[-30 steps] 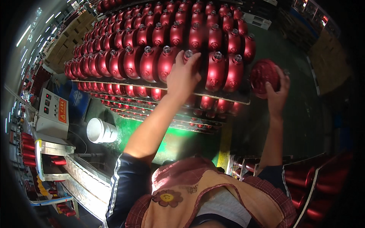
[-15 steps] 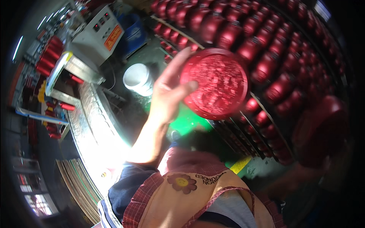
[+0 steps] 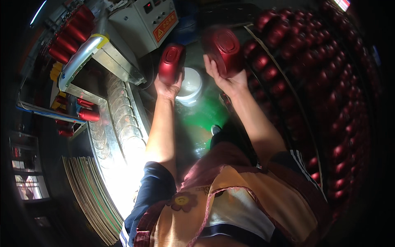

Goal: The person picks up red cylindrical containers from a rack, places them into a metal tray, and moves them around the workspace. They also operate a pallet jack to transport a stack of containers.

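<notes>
My left hand [image 3: 168, 88] is closed round a glossy dark red bottle [image 3: 171, 61], whose oval recessed base is turned up toward me. In my right hand [image 3: 233, 85] is a second, larger-looking red bottle [image 3: 225, 48], also with its oval base showing. The fingers wrap its near side and lower end. Both bottles are held up in front of me, apart from each other. Behind and between them a white bucket [image 3: 190, 99] stands on the floor. Each bottle's far end is hidden by the hand holding it.
Racks of red bottles [image 3: 284, 45] fill the right side. To the left runs a metal conveyor [image 3: 123, 111] with a machine frame [image 3: 113, 57] over it. A grey control box [image 3: 140, 29] stands behind. Stacked boards [image 3: 88, 193] lean at the lower left; red bottles [image 3: 89, 115] sit beside the frame.
My view has swung right to left, toward the control box. Both hands have moved up and forward; the right one came in from the far right. The bottle in my left hand has turned.
</notes>
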### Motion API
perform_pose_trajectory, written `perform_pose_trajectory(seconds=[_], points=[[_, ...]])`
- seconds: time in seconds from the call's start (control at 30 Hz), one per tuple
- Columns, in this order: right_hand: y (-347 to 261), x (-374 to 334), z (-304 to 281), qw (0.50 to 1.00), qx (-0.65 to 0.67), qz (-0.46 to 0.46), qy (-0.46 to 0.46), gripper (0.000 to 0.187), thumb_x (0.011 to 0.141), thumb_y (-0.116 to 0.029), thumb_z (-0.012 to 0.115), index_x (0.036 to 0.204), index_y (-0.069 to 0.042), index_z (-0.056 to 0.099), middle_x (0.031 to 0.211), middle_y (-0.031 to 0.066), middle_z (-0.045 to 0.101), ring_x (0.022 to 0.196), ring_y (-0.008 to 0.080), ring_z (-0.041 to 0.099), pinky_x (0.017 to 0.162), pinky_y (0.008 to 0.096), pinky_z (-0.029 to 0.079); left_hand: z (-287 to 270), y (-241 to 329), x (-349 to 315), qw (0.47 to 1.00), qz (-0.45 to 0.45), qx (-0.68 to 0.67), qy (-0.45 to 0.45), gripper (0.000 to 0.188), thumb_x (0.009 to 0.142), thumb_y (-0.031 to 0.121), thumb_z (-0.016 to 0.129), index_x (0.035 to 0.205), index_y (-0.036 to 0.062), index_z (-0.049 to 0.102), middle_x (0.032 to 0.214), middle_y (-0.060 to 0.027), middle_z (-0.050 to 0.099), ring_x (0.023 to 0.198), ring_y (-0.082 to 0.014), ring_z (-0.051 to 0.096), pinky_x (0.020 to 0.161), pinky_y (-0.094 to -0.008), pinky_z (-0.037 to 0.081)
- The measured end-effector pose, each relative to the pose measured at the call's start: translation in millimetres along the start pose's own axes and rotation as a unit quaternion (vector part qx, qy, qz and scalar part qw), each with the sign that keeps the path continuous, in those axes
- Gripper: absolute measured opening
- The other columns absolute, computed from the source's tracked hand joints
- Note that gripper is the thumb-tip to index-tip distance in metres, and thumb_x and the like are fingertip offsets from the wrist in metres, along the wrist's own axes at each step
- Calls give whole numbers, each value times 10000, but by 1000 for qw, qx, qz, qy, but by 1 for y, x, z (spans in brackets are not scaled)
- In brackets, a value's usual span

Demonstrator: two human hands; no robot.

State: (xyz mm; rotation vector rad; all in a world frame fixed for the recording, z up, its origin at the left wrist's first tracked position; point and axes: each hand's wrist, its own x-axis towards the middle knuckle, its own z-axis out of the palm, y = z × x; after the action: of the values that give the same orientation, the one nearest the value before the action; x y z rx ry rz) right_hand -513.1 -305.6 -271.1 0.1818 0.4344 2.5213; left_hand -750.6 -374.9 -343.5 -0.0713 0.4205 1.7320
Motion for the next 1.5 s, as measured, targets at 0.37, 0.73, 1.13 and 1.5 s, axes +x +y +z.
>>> perform_pose_trajectory(seconds=[0.37, 0.73, 1.13, 1.5], points=[[-74, 279, -145, 960, 213, 123, 135, 711, 813, -379, 710, 1396, -64, 451, 1377, 221, 400, 1246, 386, 474, 848, 409, 598, -59, 85, 160, 937, -89, -335, -45, 685, 847, 564, 501, 1375, 128, 487, 1315, -207, 463, 1023, -401, 562, 685, -454, 592], [-97, 338, -195, 932, 284, 168, 149, 600, 856, -390, 653, 1368, -114, 509, 1381, 200, 455, 1262, 386, 463, 972, 444, 526, -86, 111, 202, 926, -107, -331, -148, 782, 761, 585, 678, 1391, 170, 473, 1389, -172, 450, 1081, -401, 539, 727, -450, 585], [58, 287, -113, 758, -645, -91, 38, 578, 849, -31, 644, 1400, -63, 472, 1322, 128, 553, 1206, 281, 555, 1049, 394, 451, -91, 201, -173, 799, 319, 380, 339, 673, 862, 64, 598, 1494, 69, 367, 1351, -178, 541, 1206, -283, 556, 1053, -420, 443], [284, 427, -283, 410, -876, -69, -246, 554, 713, -8, 720, 1169, -322, 690, 1389, 59, 493, 1223, 281, 548, 970, 361, 499, -151, 265, -27, 347, 293, 570, 685, 632, 788, 227, 731, 1379, 302, 519, 1478, -140, 391, 1200, -453, 474, 944, -494, 499]])
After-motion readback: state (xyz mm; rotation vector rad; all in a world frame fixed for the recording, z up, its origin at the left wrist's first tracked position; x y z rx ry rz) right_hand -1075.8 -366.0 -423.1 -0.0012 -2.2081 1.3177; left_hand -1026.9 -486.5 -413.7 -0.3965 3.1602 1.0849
